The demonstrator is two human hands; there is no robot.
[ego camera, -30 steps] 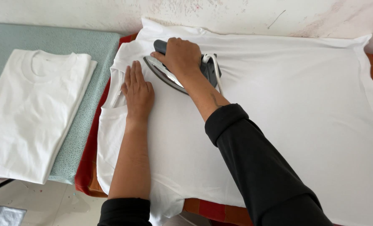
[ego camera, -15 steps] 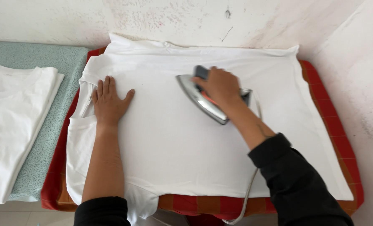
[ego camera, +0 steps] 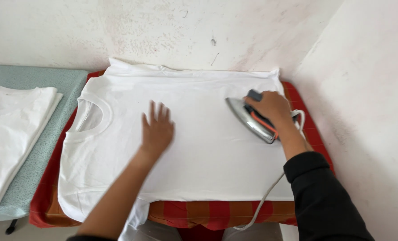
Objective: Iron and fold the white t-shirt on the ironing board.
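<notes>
Fingers of the right hand [ego camera: 270,107] wrap the iron [ego camera: 251,119] handle at three o'clock on the soft, limp shirt [ego camera: 199,156]; left hand [ego camera: 156,131] lies flat, fingers spread, mid-shirt. Likely heavy iron; grip its handle.

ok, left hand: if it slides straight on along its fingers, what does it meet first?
Left hand lies flat on the white cotton T-shirt, fingers toward the wall. Ahead is only more shirt, then its bunched far edge, then probably the stained white wall. Nothing solid sooner.
</notes>
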